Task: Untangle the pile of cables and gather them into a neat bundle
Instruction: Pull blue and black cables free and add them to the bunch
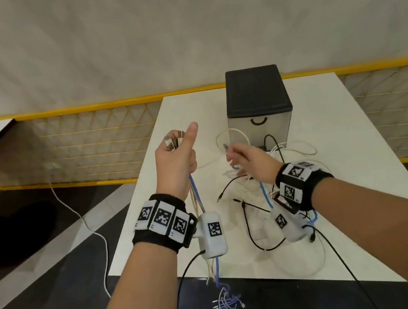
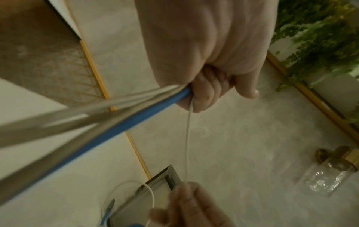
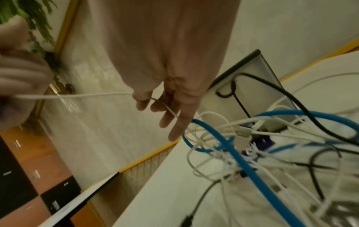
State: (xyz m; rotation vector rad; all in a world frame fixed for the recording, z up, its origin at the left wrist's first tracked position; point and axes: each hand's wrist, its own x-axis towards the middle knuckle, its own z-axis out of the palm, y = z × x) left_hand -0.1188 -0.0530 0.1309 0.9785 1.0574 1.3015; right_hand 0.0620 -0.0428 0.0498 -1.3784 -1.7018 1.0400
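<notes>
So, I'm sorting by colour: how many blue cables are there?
2: one blue cable hanging from the grip of the left hand, a second blue cable in the tangle on the white table. They may join unseen.

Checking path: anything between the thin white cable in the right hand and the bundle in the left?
Nothing visible. The thin white cable runs free through air from the right hand to the left hand and its bundle.

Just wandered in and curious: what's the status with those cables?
Left hand grips a bunch of gathered cables, blue one included. Right hand pinches a thin white cable stretched between the hands. Tangled pile remains on the table.
</notes>
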